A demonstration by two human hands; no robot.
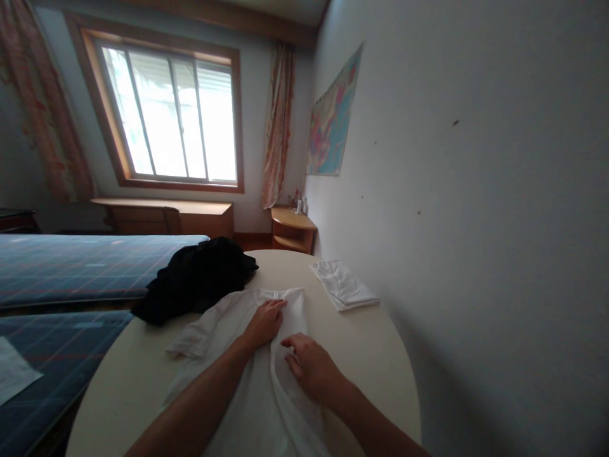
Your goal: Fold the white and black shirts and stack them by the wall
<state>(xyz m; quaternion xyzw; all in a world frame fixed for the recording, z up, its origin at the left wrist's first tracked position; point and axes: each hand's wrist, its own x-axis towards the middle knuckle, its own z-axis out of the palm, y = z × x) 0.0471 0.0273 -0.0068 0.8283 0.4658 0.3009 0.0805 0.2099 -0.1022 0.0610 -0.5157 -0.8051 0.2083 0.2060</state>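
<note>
A white short-sleeved shirt [247, 393] lies spread on the round table [380, 368], its collar end toward the window. One sleeve sticks out on the left, while the right side is folded inward over the body. My left hand [266, 320] rests flat on the shirt just below the collar, fingers stretched out. Lower and to the right, my right hand [311, 368] is over the folded edge, its thumb and fingers apart with nothing visible between them. Whether its fingertips touch the cloth I cannot tell.
A black garment [200, 276] is heaped at the table's far left. A folded white garment [343, 285] lies at the far right, near the wall [466, 254]. Plaid mattresses [85, 270] stand along the left, with a white sheet [16, 371] on the nearer one.
</note>
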